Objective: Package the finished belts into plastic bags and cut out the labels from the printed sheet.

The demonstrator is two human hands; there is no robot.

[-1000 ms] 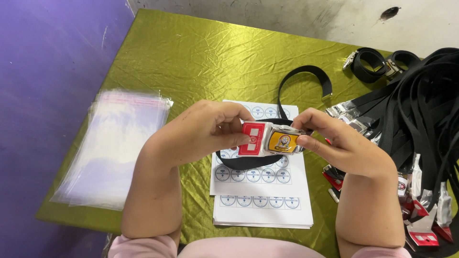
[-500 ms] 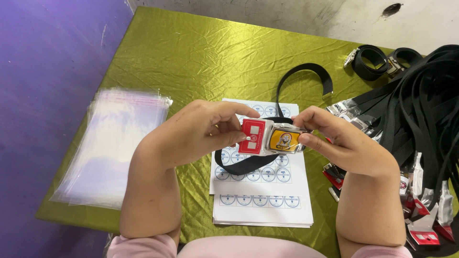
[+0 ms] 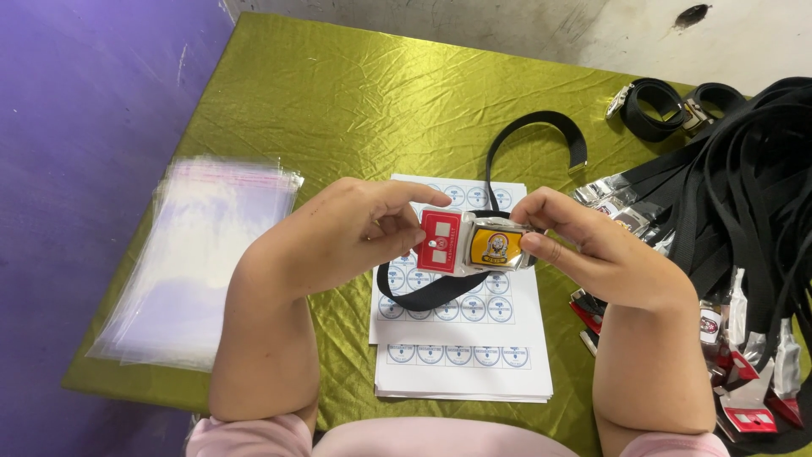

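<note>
My right hand [image 3: 592,250] grips a silver belt buckle [image 3: 497,246] with a yellow emblem, held above the table. My left hand [image 3: 355,233] pinches a small red tag [image 3: 440,240] pressed against the buckle's left side. A black belt strap [image 3: 507,161] runs from the buckle, loops back over the table and curls under my hands. Below the hands lies a stack of white sheets with round blue stickers [image 3: 461,338].
A green cloth-covered table [image 3: 338,93] carries a stack of clear plastic bags [image 3: 203,254] at the left. A big pile of black belts with buckles and red tags [image 3: 744,228] fills the right side. Two rolled belts [image 3: 660,106] lie at the far right.
My hands have stayed nearly in place; the red tag has been shifted slightly against the buckle's left edge.
</note>
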